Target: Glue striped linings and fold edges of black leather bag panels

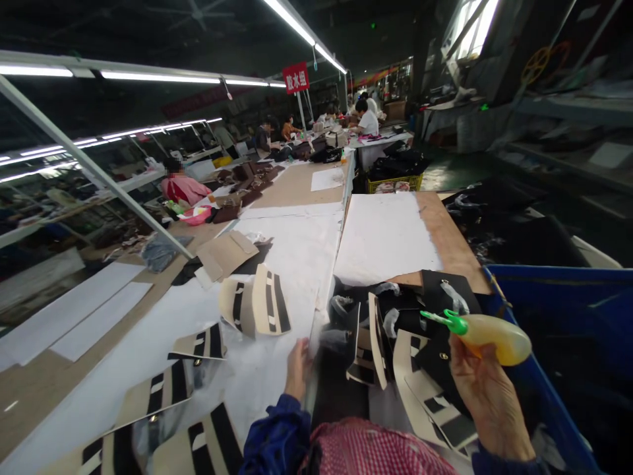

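Observation:
My right hand (pixel 487 389) grips a soft glue bottle (pixel 497 338) with amber liquid and a green nozzle that points left. Below the bottle lie beige and black bag pieces (pixel 428 389) with white tabs, on top of black material. My left hand (pixel 298 369) is at the edge of the white-covered table, its fingers smeared by motion. Whether it holds anything I cannot make out. Just beyond it, two curved beige panels (pixel 270 303) with black strips stand on the table. More beige and black flaps (pixel 158 392) with metal fittings lie to the left.
On my right stands a blue bin (pixel 558 310). A board with white paper (pixel 388 234) lies ahead. Folded tan pieces (pixel 226 256) and a pink basket (pixel 196 215) sit farther along the long table (pixel 301 227). Several people work in the distance. A slanting metal post (pixel 99 171) rises at left.

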The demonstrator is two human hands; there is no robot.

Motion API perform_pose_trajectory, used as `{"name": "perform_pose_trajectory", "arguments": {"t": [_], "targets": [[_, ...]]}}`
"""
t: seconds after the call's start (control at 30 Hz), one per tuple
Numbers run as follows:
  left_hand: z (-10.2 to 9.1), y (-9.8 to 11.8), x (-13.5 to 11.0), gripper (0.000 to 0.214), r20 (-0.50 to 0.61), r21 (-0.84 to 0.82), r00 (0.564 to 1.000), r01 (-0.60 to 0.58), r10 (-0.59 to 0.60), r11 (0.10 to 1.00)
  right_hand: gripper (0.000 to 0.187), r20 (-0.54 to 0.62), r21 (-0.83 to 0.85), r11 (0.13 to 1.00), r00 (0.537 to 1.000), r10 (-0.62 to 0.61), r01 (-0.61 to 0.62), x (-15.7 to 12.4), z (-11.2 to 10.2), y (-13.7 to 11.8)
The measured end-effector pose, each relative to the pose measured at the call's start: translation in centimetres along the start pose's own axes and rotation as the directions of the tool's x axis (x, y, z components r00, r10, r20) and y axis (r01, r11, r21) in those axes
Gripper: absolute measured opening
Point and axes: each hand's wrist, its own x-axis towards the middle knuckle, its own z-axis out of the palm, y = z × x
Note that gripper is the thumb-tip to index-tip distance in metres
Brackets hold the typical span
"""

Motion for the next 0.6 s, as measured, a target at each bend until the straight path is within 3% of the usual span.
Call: {"name": "perform_pose_trajectory", "arguments": {"t": [0.07, 0.17, 0.27, 0.33, 0.4, 0.5, 0.6], "targets": [[0.4, 1.9, 0.7, 0.048, 0.008, 0.074, 0.998, -0.059, 0.059, 0.995, 0.020, 0.014, -0.005, 1.000, 1.000, 0.005, -0.005, 0.2, 0.0, 0.5], [3.7, 4.6, 1.2, 0.050, 0.151, 0.207, 0.976, -0.187, 0.157, 0.960, 0.021, 0.029, -0.011, 1.000, 0.999, 0.015, -0.015, 0.6, 0.1, 1.2], [7.9, 5.3, 0.3, 0.080, 0.270, 0.355, 0.948, -0.260, 0.167, 0.898, 0.027, 0.048, -0.015, 1.000, 0.999, 0.007, -0.006, 0.9, 0.1, 1.6], [9.2, 4.6, -0.8, 0.103, 0.290, 0.462, 0.950, -0.242, 0.112, 0.853, 0.031, 0.062, -0.023, 1.000, 0.998, -0.008, 0.010, 1.1, -0.1, 1.6], [8.9, 3.3, -1.9, 0.104, 0.296, 0.558, 0.954, -0.208, 0.041, 0.803, 0.031, 0.072, -0.031, 0.999, 0.997, -0.027, 0.029, 1.3, -0.3, 1.4], [6.3, 1.1, -3.1, 0.090, 0.336, 0.657, 0.941, -0.203, -0.041, 0.726, 0.027, 0.077, -0.033, 0.998, 0.996, -0.044, 0.046, 1.9, -0.7, 1.2], [4.4, -0.8, -4.1, 0.086, 0.450, 0.689, 0.885, -0.256, -0.122, 0.678, 0.027, 0.074, -0.020, 0.999, 0.997, -0.031, 0.032, 2.4, -0.8, 1.0]]}}
